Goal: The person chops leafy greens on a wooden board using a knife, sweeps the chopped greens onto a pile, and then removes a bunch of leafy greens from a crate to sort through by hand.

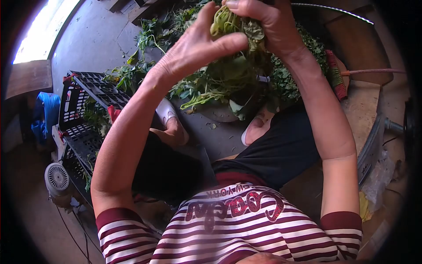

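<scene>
Both hands grip one bunch of greens [233, 26]: left hand [198, 44] and right hand [268, 22] clenched around it. Below the bunch lies a pile of leaves [211, 83], perhaps the same plant.

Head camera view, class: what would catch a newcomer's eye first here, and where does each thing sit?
First, the two raised hands at top centre: the left hand and right hand grip one bunch of leafy greens. Below them more cut greens lie heaped on the concrete floor. At the left stand black plastic crates, and a striped shirt fills the bottom.
</scene>
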The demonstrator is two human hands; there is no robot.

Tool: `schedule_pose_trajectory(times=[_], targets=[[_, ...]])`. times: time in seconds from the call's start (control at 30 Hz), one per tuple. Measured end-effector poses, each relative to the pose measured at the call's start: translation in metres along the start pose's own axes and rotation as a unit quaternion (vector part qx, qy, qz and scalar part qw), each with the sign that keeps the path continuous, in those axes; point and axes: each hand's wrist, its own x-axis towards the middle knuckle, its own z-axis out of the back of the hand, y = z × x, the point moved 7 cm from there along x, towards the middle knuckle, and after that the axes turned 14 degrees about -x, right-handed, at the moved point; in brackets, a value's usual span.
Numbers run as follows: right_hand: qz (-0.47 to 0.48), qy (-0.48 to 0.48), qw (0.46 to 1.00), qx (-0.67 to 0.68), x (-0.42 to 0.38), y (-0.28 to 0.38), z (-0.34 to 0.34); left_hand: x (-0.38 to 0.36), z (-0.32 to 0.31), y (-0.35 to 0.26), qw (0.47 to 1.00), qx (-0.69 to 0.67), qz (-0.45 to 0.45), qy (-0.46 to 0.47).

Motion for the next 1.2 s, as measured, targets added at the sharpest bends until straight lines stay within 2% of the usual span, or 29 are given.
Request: schedule_pose_trajectory(times=[0.1,0.23,0.4,0.5,0.57,0.6,0.7,0.87,1.07,1.17,1.2], targets=[[-0.006,0.004,1.0,-0.025,0.002,-0.007,-0.003,0.002,-0.022,-0.004,0.998,0.05,0.016,0.03],[-0.002,0.014,0.999,-0.029,0.002,-0.007,-0.006,0.01,-0.024,-0.006,0.993,0.065,-0.096,-0.003],[0.053,0.054,0.997,0.02,-0.004,0.018,-0.009,0.013,-0.017,0.02,0.995,0.049,-0.059,-0.058],[0.093,0.087,0.991,0.036,-0.005,0.035,-0.014,0.012,-0.014,0.025,0.998,0.017,-0.053,-0.042],[0.097,0.09,0.991,0.036,-0.003,0.038,-0.015,0.012,-0.017,0.026,0.997,0.056,-0.052,-0.017],[0.093,0.083,0.992,0.037,-0.003,0.037,-0.013,0.012,-0.017,0.026,0.997,0.055,-0.052,-0.015],[0.028,0.004,0.997,0.077,0.002,0.017,0.01,0.018,-0.016,0.0,0.981,0.172,-0.086,-0.027],[-0.066,-0.153,0.962,0.214,-0.01,-0.035,0.075,0.025,0.017,-0.008,0.973,0.205,-0.103,-0.003],[-0.097,-0.157,0.96,0.21,-0.024,-0.055,0.095,-0.004,0.117,0.065,0.937,0.338,-0.033,-0.081],[-0.094,-0.137,0.97,0.179,-0.028,-0.046,0.089,-0.032,0.145,0.12,0.891,0.442,0.096,-0.041],[-0.093,-0.134,0.972,0.171,-0.03,-0.043,0.087,-0.04,0.155,0.142,0.883,0.427,0.192,-0.022]])
